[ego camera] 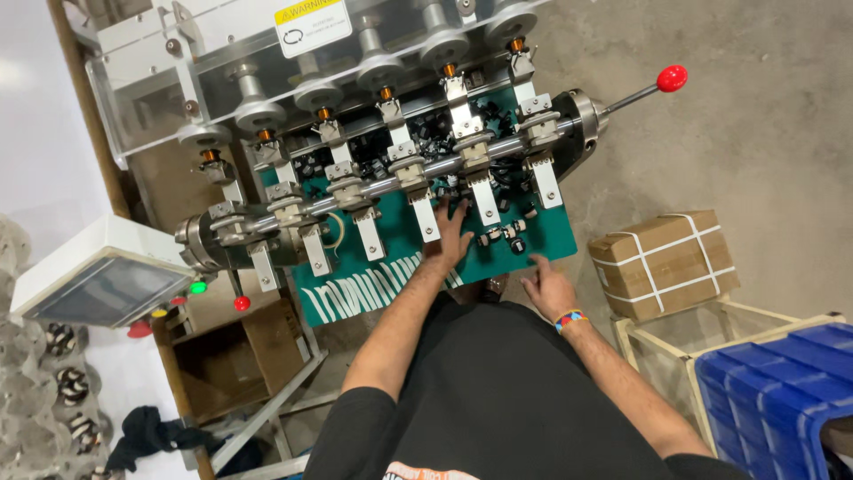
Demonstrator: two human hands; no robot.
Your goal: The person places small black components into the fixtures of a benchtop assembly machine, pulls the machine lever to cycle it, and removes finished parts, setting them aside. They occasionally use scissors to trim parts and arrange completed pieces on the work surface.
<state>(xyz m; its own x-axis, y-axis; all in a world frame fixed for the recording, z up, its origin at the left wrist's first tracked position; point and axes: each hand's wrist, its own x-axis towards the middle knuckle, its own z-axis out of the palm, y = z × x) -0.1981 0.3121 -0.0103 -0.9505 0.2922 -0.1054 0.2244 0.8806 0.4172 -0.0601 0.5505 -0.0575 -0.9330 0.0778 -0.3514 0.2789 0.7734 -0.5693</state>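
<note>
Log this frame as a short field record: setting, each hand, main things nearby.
setting: person standing at a multi-station machine with a green work plate
left hand: left hand reaches onto the plate, fingers spread near small dark parts, holding nothing visible
right hand: right hand rests at the plate's edge, empty, bright wristband
lever: red-knobbed lever at the shaft end
nearby: strapped cardboard box, blue crates, control panel

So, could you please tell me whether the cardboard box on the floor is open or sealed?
Sealed. The cardboard box has its flaps down, and white straps cross over its top and side.
</note>
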